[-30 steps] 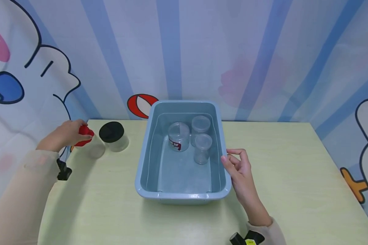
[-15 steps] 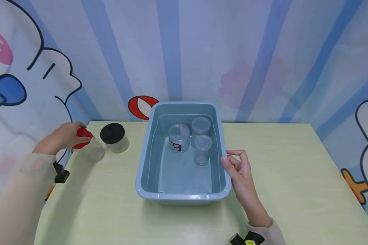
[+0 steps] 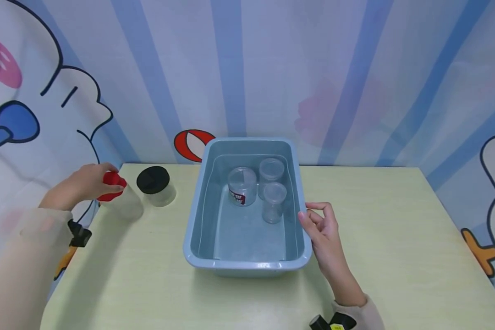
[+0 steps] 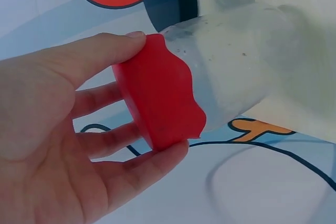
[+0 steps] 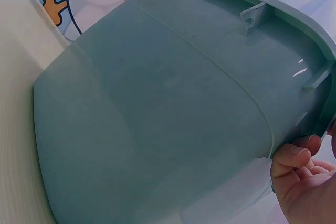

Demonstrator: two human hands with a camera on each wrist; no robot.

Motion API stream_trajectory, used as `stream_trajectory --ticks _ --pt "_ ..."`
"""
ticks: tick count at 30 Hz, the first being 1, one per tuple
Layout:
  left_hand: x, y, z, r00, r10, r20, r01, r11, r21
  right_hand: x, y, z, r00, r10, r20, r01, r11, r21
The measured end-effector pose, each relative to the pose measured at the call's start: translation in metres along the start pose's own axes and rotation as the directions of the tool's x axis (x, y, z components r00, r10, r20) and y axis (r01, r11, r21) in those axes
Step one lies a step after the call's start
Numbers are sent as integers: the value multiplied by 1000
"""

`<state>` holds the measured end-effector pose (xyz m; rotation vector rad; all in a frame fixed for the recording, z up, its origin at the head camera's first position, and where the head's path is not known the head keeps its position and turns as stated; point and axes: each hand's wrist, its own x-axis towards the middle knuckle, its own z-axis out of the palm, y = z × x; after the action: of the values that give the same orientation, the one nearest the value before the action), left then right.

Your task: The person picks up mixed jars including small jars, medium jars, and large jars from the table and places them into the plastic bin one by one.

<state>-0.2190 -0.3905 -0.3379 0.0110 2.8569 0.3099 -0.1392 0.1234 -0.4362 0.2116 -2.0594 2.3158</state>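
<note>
At the table's left edge my left hand [image 3: 88,183] grips the red wavy-edged lid [image 4: 160,93] of a clear jar [image 4: 231,61]. Thumb and fingers spread round the lid's sides in the left wrist view, and the jar's clear body points down toward the tabletop. Just right of it stands a black-lidded jar [image 3: 153,185]. My right hand [image 3: 321,229] holds the right rim of a blue-grey plastic basin [image 3: 247,264], thumb on top and fingers curled underneath. Inside the basin stand a wide clear jar [image 3: 242,185] and two slimmer clear jars, one [image 3: 271,172] behind the other [image 3: 273,204].
The basin sits mid-table on a pale wood-look tabletop [image 3: 379,238]. A cartoon-printed cloth [image 3: 268,68] hangs behind and beside the table. Each forearm wears a dark wrist camera, the left one [image 3: 79,234] close over the table's left edge.
My left hand and the red-lidded jar shift only slightly, and the jar's clear body shows a little more. The right hand keeps its hold on the basin rim.
</note>
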Motion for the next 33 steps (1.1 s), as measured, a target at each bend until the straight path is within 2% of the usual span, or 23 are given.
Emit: stream_trajectory --ticks 19,33 --pt "-21 22 -25 999 33 -17 -32 999 35 0 0 0 1000 -6 6 6 1000 -1" --pt "-31 38 -37 996 81 -24 -80 995 51 0 -1 1 1000 -10 9 10 1000 0"
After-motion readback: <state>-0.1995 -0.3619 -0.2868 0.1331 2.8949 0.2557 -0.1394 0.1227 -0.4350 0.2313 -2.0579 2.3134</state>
